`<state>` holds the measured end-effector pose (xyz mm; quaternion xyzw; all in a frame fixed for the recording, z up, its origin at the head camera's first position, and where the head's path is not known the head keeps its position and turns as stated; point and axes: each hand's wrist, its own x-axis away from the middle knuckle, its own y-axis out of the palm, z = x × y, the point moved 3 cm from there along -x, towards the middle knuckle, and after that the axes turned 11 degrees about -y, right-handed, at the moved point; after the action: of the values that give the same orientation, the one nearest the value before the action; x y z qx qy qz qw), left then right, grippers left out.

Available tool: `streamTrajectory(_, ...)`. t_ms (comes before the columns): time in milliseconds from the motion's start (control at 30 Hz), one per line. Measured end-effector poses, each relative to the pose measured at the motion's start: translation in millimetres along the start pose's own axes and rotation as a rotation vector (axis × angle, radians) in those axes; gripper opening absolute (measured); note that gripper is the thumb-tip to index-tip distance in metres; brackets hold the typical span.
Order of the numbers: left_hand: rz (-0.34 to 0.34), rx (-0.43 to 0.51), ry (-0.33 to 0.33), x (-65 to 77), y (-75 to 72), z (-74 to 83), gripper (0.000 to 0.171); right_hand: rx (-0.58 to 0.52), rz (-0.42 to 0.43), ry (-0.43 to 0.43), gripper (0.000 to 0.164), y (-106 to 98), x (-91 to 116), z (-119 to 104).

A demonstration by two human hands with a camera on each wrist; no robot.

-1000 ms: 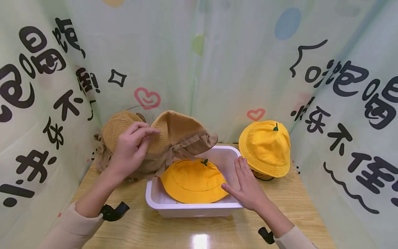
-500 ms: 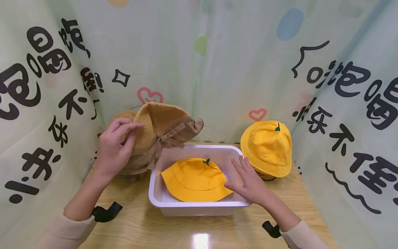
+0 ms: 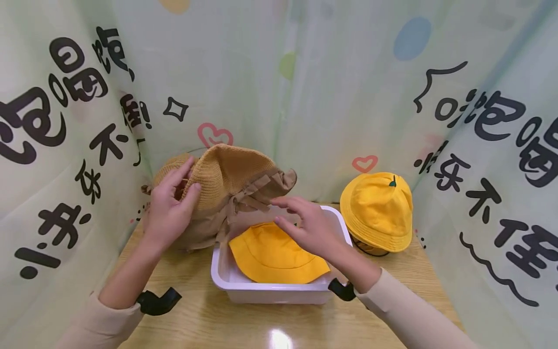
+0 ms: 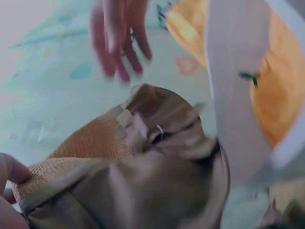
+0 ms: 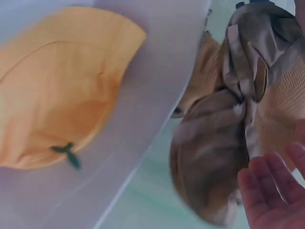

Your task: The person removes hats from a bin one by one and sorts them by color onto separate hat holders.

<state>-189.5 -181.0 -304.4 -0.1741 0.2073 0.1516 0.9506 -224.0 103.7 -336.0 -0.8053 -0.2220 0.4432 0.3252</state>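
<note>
Left hand pinches one of two brown hats, empty right hand hovers outstretched, one tub holds one of two yellow hats!

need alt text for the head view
A tan knitted hat with a brown ruffled brim is in the grip of a person's left hand; the right hand hovers nearby, over a white bin. A yellow hat lies in the bin; another yellow hat is to its right, with a green sprout on top.
</note>
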Motion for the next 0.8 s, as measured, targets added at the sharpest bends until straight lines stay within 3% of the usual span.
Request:
streamTrajectory(100,-0.09,0.201,-0.224,-1.4,4.1,-3.5,0.044,-0.083,0.046,-0.032,0.035,13.3,-27.9,-2.9)
streamTrajectory(200,-0.181,0.442,-0.44,-1.3,9.8,-6.4,0.045,-0.086,0.097,-0.046,0.035,25.0,-50.9,-3.2)
streamTrajectory(267,-0.227,0.592,-0.544,-0.1,14.6,-7.4,0.048,-0.07,0.125,-0.032,0.035,31.9,-63.3,-2.5)
streamTrajectory(333,-0.258,0.699,-0.605,2.1,19.6,-8.0,0.05,-0.045,0.155,-0.007,0.033,38.1,-73.9,-1.6)
streamTrajectory(400,-0.304,0.736,-0.613,5.1,24.8,-7.7,0.052,-0.017,0.187,0.022,0.03,43.2,-82.4,-0.6)
streamTrajectory(467,-0.369,0.713,-0.579,8.7,29.1,-6.9,0.054,-0.007,0.224,0.038,0.025,47.4,-88.7,0.8)
streamTrajectory(633,-0.56,0.593,-0.432,14.9,33.6,-4.6,0.047,-0.022,0.314,0.035,0.014,50.7,-94.5,1.7)
streamTrajectory(700,-0.588,0.527,-0.372,14.0,34.8,-4.0,0.039,-0.04,0.346,0.028,0.013,50.0,-94.1,2.0)
streamTrajectory(800,-0.548,0.383,-0.306,11.0,35.7,-5.4,0.03,-0.065,0.382,0.012,0.014,49.0,-92.7,1.0)
